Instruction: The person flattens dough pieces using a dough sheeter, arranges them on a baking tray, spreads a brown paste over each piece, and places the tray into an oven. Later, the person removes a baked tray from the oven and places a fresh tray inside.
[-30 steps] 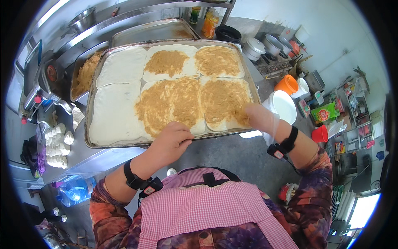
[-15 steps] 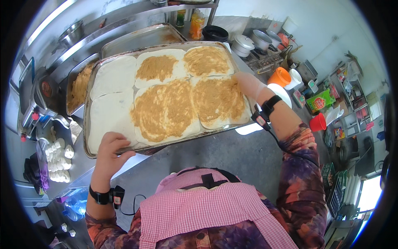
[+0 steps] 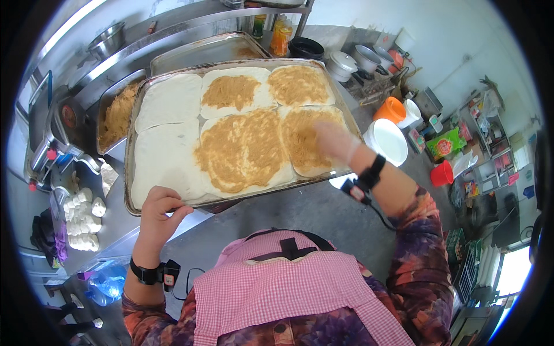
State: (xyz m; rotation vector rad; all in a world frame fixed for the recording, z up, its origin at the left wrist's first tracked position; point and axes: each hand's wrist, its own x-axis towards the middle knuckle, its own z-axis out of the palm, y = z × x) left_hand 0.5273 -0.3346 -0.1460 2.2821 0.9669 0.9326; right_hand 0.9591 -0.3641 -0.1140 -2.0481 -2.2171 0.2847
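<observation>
A large metal baking tray (image 3: 130, 167) lies in front of me, lined with several flat pale dough sheets (image 3: 164, 161). Light-brown paste (image 3: 239, 150) coats the sheets in the middle and on the right; the two leftmost are bare. At the tray's near left rim is my left hand (image 3: 161, 210), thumb and fingers closed on the edge. My right hand (image 3: 334, 141), in a clear glove and smeared by motion, is over the near right coated sheet. Its fingers cannot be made out, nor whether they hold anything.
Left of the tray stands a metal pan of brown paste (image 3: 119, 115). White dough pieces (image 3: 83, 219) lie on the counter nearby. Another tray (image 3: 202, 52) is behind. To the right are a white bucket (image 3: 386, 141), an orange bucket (image 3: 389, 109) and a lidded pot (image 3: 341, 64).
My right hand has moved leftward and inward from the tray's right edge, over the near right sheet. The left hand's thumb and fingers have closed at the rim. The tray sits slightly farther right in view.
</observation>
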